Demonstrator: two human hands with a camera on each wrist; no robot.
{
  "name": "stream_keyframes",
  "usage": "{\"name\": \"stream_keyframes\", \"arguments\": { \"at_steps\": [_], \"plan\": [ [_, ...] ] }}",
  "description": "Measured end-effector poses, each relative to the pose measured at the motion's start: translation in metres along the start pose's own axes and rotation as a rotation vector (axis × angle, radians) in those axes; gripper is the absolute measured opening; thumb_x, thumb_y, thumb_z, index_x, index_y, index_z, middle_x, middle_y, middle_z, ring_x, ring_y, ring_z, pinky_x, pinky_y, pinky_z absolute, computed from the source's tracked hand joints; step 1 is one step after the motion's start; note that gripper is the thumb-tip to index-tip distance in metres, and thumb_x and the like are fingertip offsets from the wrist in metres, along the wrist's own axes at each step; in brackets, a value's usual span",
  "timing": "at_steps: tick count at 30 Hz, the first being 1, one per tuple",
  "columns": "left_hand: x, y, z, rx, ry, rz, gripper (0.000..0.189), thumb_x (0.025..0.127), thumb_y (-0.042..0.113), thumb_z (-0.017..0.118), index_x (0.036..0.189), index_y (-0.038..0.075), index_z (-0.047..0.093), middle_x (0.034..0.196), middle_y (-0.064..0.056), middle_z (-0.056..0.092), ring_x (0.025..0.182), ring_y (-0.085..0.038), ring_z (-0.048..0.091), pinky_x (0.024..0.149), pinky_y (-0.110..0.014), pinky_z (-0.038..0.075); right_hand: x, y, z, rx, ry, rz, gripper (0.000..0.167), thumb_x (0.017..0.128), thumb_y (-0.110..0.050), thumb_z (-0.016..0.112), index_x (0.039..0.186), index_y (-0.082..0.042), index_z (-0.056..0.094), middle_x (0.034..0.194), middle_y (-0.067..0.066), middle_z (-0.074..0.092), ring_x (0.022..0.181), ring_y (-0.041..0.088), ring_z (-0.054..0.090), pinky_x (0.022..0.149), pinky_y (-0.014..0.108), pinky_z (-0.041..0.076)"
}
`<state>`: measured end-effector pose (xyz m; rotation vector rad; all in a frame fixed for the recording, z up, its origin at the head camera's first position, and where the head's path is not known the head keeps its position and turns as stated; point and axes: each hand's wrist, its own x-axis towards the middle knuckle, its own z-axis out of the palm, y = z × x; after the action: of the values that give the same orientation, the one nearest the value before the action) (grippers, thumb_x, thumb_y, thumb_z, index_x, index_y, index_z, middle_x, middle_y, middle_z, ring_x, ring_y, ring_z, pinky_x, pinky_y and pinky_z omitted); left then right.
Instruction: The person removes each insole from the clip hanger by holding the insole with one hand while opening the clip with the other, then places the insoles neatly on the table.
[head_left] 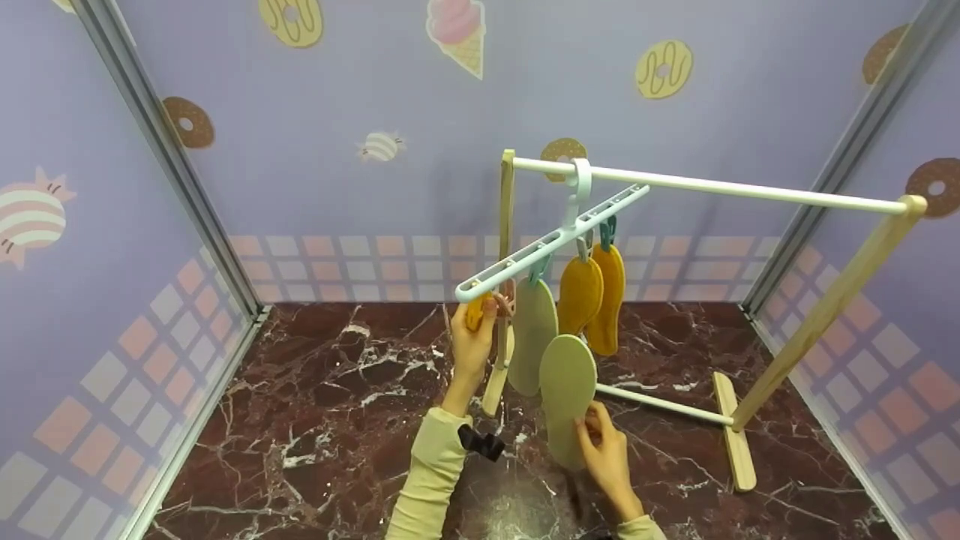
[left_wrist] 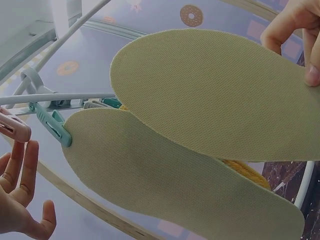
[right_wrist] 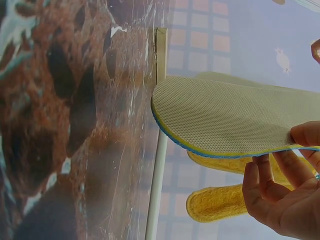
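Note:
My left hand [head_left: 474, 341] is raised to the near end of the white hanger [head_left: 559, 238], its thumb and fingers around an orange clothespin [head_left: 475, 312]. Beside it, in the left wrist view, fingertips of that hand [left_wrist: 20, 195] meet a pink clothespin [left_wrist: 15, 125]. My right hand [head_left: 606, 454] pinches the edge of a pale insole [head_left: 568, 382], held tilted with its wide end up. A blue and yellow edge shows under it in the right wrist view. A second pale insole [head_left: 532, 337] hangs behind from a teal clothespin [left_wrist: 54, 125].
Two orange insoles [head_left: 581, 296] hang farther along the hanger from clothespins. The hanger hooks over the white rod [head_left: 712, 187] of a wooden-legged rack, whose foot [head_left: 735, 435] stands on the dark red marbled table [head_left: 337, 435]. Patterned walls [head_left: 360, 90] enclose the table.

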<state>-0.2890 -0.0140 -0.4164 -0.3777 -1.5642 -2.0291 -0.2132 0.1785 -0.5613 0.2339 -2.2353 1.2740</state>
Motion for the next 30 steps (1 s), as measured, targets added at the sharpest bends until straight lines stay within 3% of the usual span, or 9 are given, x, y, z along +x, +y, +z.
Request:
{"name": "stream_keyframes", "arguments": {
  "at_steps": [7, 16, 23, 30],
  "plan": [
    [-0.0012, -0.0027, -0.0001, -0.041, 0.005, -0.038, 0.036, 0.087, 0.012, 0.056, 0.108, -0.016, 0.049, 0.096, -0.015, 0.062, 0.085, 0.0, 0.057, 0.084, -0.022, 0.047, -0.0016, 0.0019, -0.0023, -0.002, 0.007, -0.01, 0.017, 0.084, -0.003, 0.058, 0.1, -0.005, 0.054, 0.075, 0.011, 0.069, 0.061, 0.011, 0.063, 0.053, 0.017, 0.05],
    [-0.0019, -0.0024, -0.0001, -0.09, 0.008, -0.057, 0.039, 0.085, 0.013, 0.059, 0.109, -0.016, 0.049, 0.094, -0.001, 0.063, 0.085, -0.003, 0.058, 0.081, -0.022, 0.048, -0.0016, 0.0037, -0.0044, -0.033, 0.019, -0.013, 0.018, 0.083, -0.003, 0.06, 0.1, -0.007, 0.055, 0.074, 0.01, 0.07, 0.059, 0.005, 0.06, 0.051, 0.016, 0.048],
    [-0.0034, -0.0026, -0.0017, -0.123, -0.005, -0.087, 0.039, 0.081, 0.006, 0.063, 0.109, -0.016, 0.048, 0.088, 0.008, 0.062, 0.081, -0.005, 0.059, 0.077, -0.022, 0.048, -0.0028, 0.0034, -0.0072, -0.033, 0.003, -0.003, 0.019, 0.082, -0.002, 0.059, 0.1, -0.005, 0.055, 0.077, 0.014, 0.07, 0.061, 0.012, 0.064, 0.052, 0.021, 0.05],
    [-0.0039, -0.0023, -0.0036, -0.053, -0.03, -0.079, 0.032, 0.077, -0.002, 0.063, 0.106, -0.012, 0.052, 0.091, -0.01, 0.063, 0.078, -0.006, 0.059, 0.069, -0.023, 0.047, -0.0032, 0.0031, -0.0095, -0.052, 0.015, 0.011, 0.022, 0.08, 0.0, 0.061, 0.101, -0.005, 0.055, 0.077, 0.017, 0.069, 0.059, 0.018, 0.064, 0.051, 0.022, 0.05]
  ]
}}
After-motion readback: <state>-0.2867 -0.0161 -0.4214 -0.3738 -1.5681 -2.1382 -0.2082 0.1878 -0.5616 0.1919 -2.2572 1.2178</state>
